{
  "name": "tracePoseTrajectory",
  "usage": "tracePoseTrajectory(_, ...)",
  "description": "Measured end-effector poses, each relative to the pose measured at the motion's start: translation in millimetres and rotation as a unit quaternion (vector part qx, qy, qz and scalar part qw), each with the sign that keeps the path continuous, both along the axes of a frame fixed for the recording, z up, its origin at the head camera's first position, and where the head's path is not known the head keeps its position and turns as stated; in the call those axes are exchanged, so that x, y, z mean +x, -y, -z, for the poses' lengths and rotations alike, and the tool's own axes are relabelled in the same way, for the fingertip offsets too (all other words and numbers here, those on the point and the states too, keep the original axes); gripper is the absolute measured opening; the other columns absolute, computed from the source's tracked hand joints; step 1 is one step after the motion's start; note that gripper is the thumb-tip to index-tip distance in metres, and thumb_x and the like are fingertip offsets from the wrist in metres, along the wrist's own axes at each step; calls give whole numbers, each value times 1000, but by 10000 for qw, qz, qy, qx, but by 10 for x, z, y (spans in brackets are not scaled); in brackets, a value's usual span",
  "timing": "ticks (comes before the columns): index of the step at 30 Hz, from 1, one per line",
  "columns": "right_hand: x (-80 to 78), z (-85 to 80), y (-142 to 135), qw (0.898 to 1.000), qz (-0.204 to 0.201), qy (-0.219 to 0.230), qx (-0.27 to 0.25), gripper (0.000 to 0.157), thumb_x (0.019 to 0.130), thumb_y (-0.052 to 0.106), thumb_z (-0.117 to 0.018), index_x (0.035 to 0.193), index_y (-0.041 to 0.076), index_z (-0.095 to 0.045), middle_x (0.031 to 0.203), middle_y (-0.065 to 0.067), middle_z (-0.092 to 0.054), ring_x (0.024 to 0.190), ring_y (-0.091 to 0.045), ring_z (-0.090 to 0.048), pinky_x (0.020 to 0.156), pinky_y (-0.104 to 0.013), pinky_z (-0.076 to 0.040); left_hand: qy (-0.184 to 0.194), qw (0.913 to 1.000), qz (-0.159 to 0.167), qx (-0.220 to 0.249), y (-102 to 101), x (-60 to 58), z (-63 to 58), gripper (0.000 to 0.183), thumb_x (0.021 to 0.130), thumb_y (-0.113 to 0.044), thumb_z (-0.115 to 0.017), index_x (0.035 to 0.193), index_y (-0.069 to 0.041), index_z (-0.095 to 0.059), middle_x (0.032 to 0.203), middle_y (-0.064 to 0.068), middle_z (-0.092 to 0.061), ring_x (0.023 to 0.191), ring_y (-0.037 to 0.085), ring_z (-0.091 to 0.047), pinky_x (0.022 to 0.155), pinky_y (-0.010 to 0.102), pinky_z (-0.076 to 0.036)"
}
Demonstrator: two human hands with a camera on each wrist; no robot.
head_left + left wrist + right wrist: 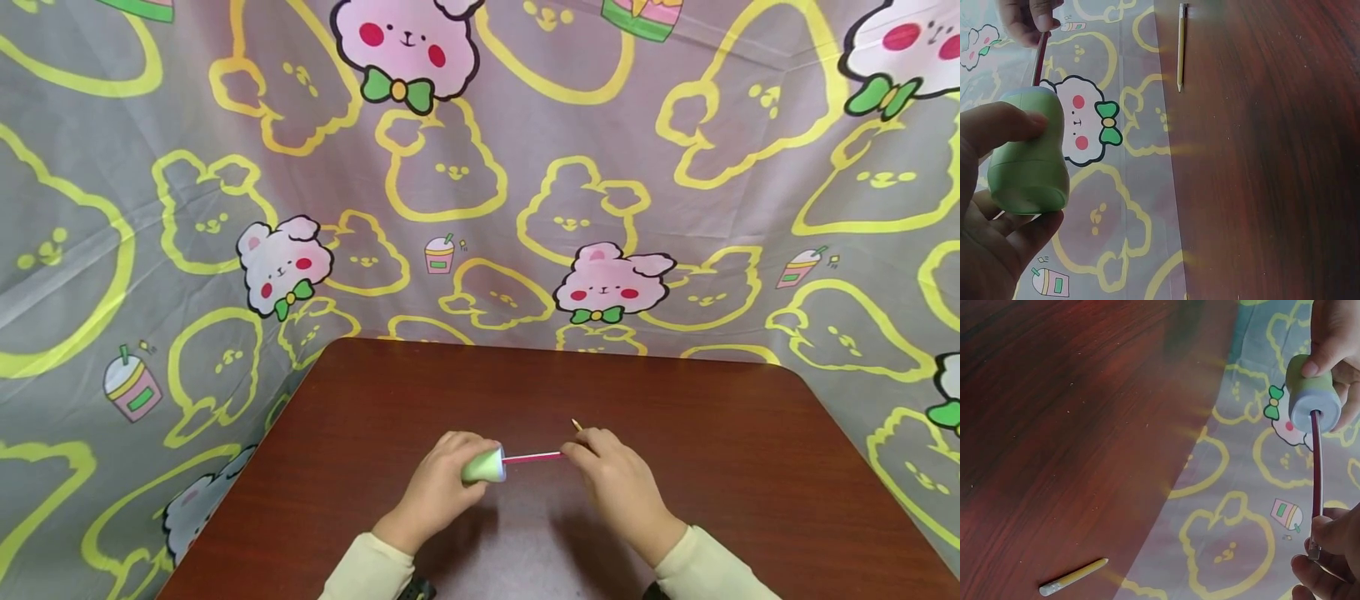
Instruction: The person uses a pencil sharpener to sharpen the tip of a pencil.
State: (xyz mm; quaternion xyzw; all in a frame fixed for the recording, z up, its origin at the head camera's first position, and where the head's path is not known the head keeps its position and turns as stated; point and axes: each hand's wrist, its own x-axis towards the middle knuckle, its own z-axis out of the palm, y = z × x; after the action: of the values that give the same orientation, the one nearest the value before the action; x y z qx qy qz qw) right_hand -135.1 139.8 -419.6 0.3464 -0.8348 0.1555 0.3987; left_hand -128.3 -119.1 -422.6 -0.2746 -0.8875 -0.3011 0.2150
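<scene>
My left hand (438,479) grips a light green pencil sharpener (1030,159), shaped like a small rounded bottle with a pale end. The thumb lies along its side in the left wrist view. Into the hole in the pale end goes a red-and-white striped pencil (1317,469); its tip is hidden inside. My right hand (618,479) pinches this pencil near its other end, where a metal ferrule (1314,551) shows between the fingers. Both hands are held over the table, facing each other.
A yellow pencil (1075,577) with a white eraser end lies on the brown wooden table (450,383), beyond my right hand. Around the table's back and left side hangs a grey curtain (517,150) with cartoon prints.
</scene>
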Motion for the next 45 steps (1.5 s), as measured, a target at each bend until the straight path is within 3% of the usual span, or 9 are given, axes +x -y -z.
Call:
tracePoseTrajectory(14,-43,63,12,9996,-243,-130,51,32,67,-12,-65,91,9,-70,88,-1,-59,75,-18,-55,57,-30,-48,176,9995,234,-138,29,-17,-36,49,62,-1,-79,109,-15,-72,102,-3,-66,99,15,-58,83,31,-50)
tracePoseTrajectory(24,-21,56,64,9988,-441,-200,123,32,69,-11,-54,90,7,-69,88,-3,-58,73,-19,-54,56,-30,-47,-113,9992,342,-153,25,-39,-53,48,62,-1,-81,108,-13,-73,101,-1,-67,97,16,-59,82,31,-51)
tracePoseTrajectory(31,-25,74,79,9990,-365,-253,104,30,69,-10,-55,89,7,-70,87,-3,-58,73,-19,-55,56,-31,-48,-48,9992,354,-192,35,-48,-60,48,63,-1,-80,109,-12,-73,101,0,-67,97,16,-59,84,31,-50)
tracePoseTrajectory(32,-25,76,77,9990,-366,-242,82,28,70,-8,-56,89,7,-70,87,-2,-59,73,-19,-55,57,-31,-48,-6,9993,334,-184,35,-50,-58,48,63,-1,-80,109,-12,-73,101,0,-67,97,17,-59,84,31,-50)
tracePoseTrajectory(34,-28,81,78,9991,-358,-204,18,20,86,-1,-54,91,7,-71,88,-2,-59,75,-20,-56,58,-32,-49,75,9994,287,-160,36,-58,-52,48,64,0,-80,110,-12,-72,101,0,-67,97,17,-59,84,31,-50)
tracePoseTrajectory(37,-32,85,69,9992,-364,-108,-149,32,102,20,-44,95,8,-72,91,-2,-61,79,-20,-58,63,-34,-51,219,9994,240,-84,48,-67,-50,49,65,0,-80,111,-12,-72,102,0,-67,98,17,-59,84,31,-49)
tracePoseTrajectory(39,-27,85,58,9991,-353,-13,-253,46,104,33,-34,96,8,-72,92,-2,-62,83,-20,-59,67,-35,-51,316,9992,240,-6,58,-64,-54,48,66,0,-80,111,-13,-72,103,-1,-67,99,17,-58,84,30,-49)
tracePoseTrajectory(45,-41,106,42,9973,-482,-287,-477,42,104,32,-40,92,8,-72,90,-2,-62,79,-20,-60,68,-35,-48,701,9967,309,261,96,-39,-82,46,68,-2,-81,112,-11,-72,104,-1,-67,99,16,-58,82,29,-49)
